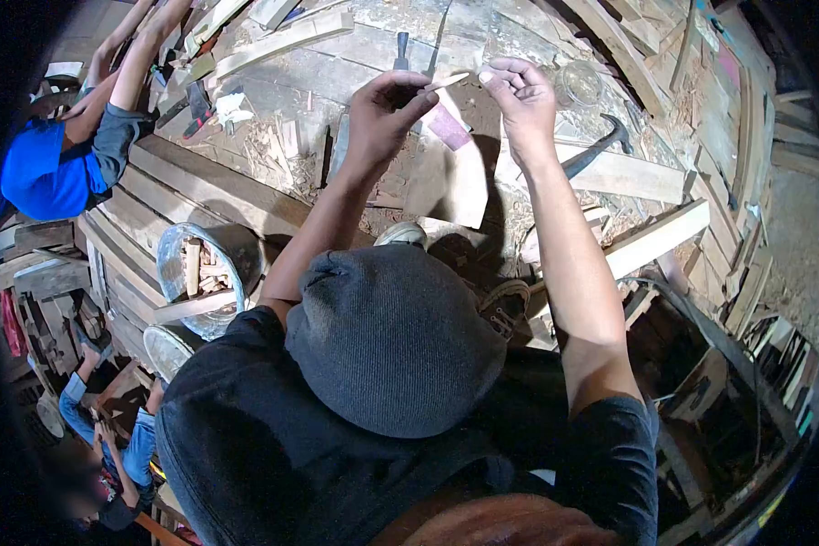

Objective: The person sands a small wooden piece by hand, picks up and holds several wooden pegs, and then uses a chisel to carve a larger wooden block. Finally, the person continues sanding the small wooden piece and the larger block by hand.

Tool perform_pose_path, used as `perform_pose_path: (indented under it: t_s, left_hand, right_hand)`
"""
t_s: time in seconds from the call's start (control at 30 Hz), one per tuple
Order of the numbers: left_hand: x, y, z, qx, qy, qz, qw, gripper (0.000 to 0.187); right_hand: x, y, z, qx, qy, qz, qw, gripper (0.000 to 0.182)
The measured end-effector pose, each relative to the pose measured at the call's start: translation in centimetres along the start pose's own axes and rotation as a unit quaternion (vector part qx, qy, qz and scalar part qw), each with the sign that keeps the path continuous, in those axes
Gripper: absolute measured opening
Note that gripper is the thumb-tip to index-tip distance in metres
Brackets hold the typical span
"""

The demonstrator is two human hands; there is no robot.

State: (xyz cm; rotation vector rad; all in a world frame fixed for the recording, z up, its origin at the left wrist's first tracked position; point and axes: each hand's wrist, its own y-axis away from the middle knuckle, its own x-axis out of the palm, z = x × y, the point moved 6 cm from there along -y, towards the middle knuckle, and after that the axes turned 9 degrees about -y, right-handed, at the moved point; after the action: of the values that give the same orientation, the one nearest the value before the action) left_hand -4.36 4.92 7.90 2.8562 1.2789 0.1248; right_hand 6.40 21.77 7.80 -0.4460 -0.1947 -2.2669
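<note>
A small pale wooden sliver (451,80) is pinched between the thumb and fingers of my left hand (387,114), raised over the work surface. Just right of the sliver's tip, my right hand (523,102) has its thumb and fingertips pressed together; anything between them is too small to make out. Below the hands lie a pale flat wooden board (464,187) and a piece of pinkish sandpaper-like material (448,129). A chisel-like tool with a dark handle (402,53) rests beyond my left hand. To the right, a hammer (599,146) lies across a plank.
A bucket of wood offcuts (175,264) stands at left. Planks (651,177) and wood scraps surround the surface. One person in a blue garment (55,168) works at upper left; another person (109,446) sits at lower left. A round glass-like object (581,84) is at upper right.
</note>
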Motion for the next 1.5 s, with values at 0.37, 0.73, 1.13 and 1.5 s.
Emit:
perform_pose_path:
  t_s: [0.37, 0.73, 1.13, 1.5]
  left_hand:
    - [0.9, 0.6, 1.8, 0.004, -0.236, 0.078, 0.969, 0.018]
    - [-1.1, 2.5, 9.6, -0.014, -0.511, 0.102, 0.853, 0.034]
    - [-0.9, 2.3, 10.1, -0.007, -0.531, 0.08, 0.844, 0.032]
    - [-0.1, 2.9, 10.5, 0.063, -0.58, 0.035, 0.811, 0.033]
  right_hand:
    - [1.8, 1.1, -1.9, 0.033, 0.099, 0.063, 0.992, 0.023]
    - [1.8, 6.4, -7.2, -0.09, 0.559, 0.23, 0.792, 0.049]
    - [2.2, 5.5, -7.3, -0.128, 0.588, 0.193, 0.775, 0.045]
    - [0.5, 6.4, -10.6, -0.074, 0.724, 0.172, 0.664, 0.057]
